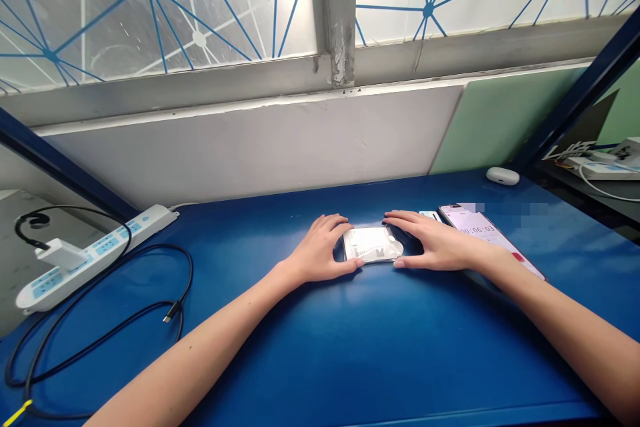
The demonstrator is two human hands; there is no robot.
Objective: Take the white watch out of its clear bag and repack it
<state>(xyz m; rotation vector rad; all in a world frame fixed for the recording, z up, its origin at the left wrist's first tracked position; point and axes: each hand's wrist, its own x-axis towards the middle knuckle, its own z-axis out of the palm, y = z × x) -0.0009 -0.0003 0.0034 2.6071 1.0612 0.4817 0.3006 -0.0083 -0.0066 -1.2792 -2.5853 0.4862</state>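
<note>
A small white packet in clear, shiny wrapping lies flat on the blue table; its dark print is too small to read. My left hand spans the left end, its thumb against the front edge and its fingers at the back corner. Around the right end curves my right hand, thumb and fingers spread, with a gap at the palm. Whether the right fingertips touch the wrapping I cannot tell. Partly behind my right wrist is a phone showing a running timer.
On the left, a white power strip carries a plugged-in charger with a looped black cable. A white earbud case sits at the back right. Blue frame posts and a low wall bound the table.
</note>
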